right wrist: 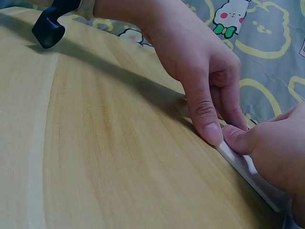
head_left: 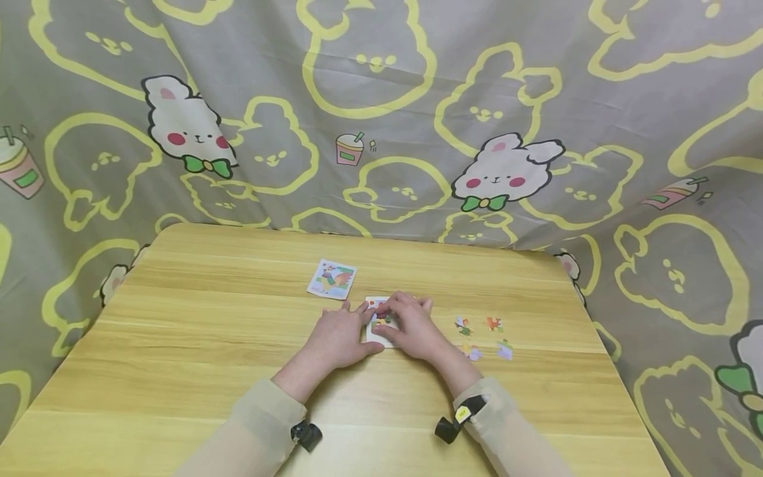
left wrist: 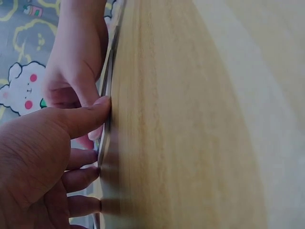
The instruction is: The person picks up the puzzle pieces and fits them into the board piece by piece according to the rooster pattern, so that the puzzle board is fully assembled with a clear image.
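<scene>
Directly under the right grip [head_left: 412, 326], its hold unclear, the puzzle board [head_left: 382, 320] touches the spread left grip [head_left: 338, 336]

Head: high, farther back — forward and down onto tabletop [head_left: 197, 371], curtain [head_left: 411, 136]
Left wrist: low, close, toward right hand [head_left: 411, 326]
Right wrist: low, close, toward left hand [head_left: 340, 338]
Wrists share: tabletop — both hands

From my end I count one left hand [head_left: 340, 334] and one right hand [head_left: 413, 326], two sleeves [head_left: 265, 414], two black wrist cameras [head_left: 306, 435], one table [head_left: 197, 371], two square picture boards [head_left: 332, 279] and four loose puzzle pieces [head_left: 493, 323]; whether more pieces sit under the hands, I can't make out.
</scene>
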A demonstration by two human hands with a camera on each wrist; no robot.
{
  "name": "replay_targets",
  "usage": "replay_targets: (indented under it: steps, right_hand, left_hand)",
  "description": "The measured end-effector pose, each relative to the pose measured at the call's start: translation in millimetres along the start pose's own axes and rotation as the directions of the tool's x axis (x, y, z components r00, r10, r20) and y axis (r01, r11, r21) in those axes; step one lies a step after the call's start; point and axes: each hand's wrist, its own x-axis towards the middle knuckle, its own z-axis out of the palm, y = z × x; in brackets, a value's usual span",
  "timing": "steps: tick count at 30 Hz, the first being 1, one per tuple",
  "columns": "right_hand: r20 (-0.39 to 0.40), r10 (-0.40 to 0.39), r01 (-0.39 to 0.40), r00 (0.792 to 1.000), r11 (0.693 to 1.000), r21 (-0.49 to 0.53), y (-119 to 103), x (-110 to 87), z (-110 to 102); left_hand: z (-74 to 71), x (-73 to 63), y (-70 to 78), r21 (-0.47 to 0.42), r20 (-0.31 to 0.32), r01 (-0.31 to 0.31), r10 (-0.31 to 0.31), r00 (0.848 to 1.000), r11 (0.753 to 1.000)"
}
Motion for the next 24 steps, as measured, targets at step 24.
replay_targets:
  steps: [24]
  right_hand:
    - [-0.047,-0.062,0.057,0.997,0.993,-0.102,5.5,-4.8,0.5]
  left_hand:
    - [-0.2,-0.6,1.1,0.014,0.018,-0.016,0.016,1.000,1.000]
